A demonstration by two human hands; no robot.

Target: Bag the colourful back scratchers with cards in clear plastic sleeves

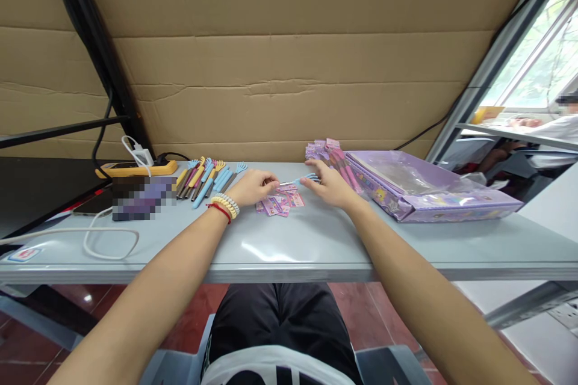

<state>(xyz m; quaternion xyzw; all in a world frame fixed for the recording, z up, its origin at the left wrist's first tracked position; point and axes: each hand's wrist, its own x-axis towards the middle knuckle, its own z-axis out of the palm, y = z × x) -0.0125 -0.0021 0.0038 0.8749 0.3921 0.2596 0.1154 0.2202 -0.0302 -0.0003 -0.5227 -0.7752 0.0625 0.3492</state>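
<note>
My left hand (255, 187) pinches the shaft of a blue back scratcher (295, 181) with a claw-shaped head and a thin metal rod. At the head end is my right hand (332, 183), thumb and forefinger spread apart around the claw; whether the thumb touches it I cannot tell. Beneath the scratcher lies a loose pile of small pink and purple printed cards (275, 204). To the left are several blue, yellow and dark back scratchers (201, 179) side by side. Beyond my right hand, pink back scratchers (343, 168) lie bunched, with printed cards (321, 147) at their far ends.
A purple printed box (451, 207) with clear plastic on it stands at the right. A yellow-cased power strip (169, 167), a phone (144, 201) and a white cable (111, 257) lie at the left. Cardboard (289, 60) walls the back of the grey table (293, 252).
</note>
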